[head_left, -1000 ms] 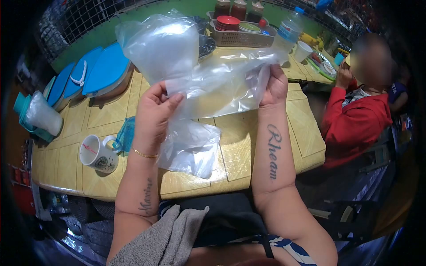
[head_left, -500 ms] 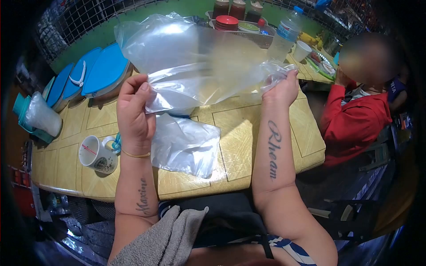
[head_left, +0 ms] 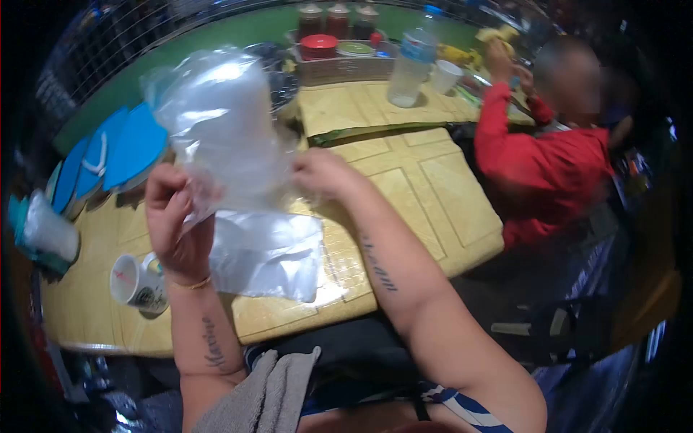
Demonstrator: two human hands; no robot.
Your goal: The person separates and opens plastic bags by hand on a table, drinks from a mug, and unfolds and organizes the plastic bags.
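Observation:
A clear plastic bag hangs between my hands; my left hand pinches its left side. Fingers closed, my right hand grips the right side of the bag, slightly blurred. Behind them a large puffed clear plastic bag stands on the table, and the edges of the two overlap. Flat on the table, a clear plastic sheet or bag lies below my hands. A white mug stands left of my left wrist.
Blue-lidded containers and a teal-handled pitcher stand at the left. A sauce tray, a water bottle and a white cup are at the back. A person in red sits at the right, holding something yellow.
My right hand has moved left toward my left hand, so the held plastic is no longer stretched wide. The view has shifted, and the person in red has raised a hand with something yellow.

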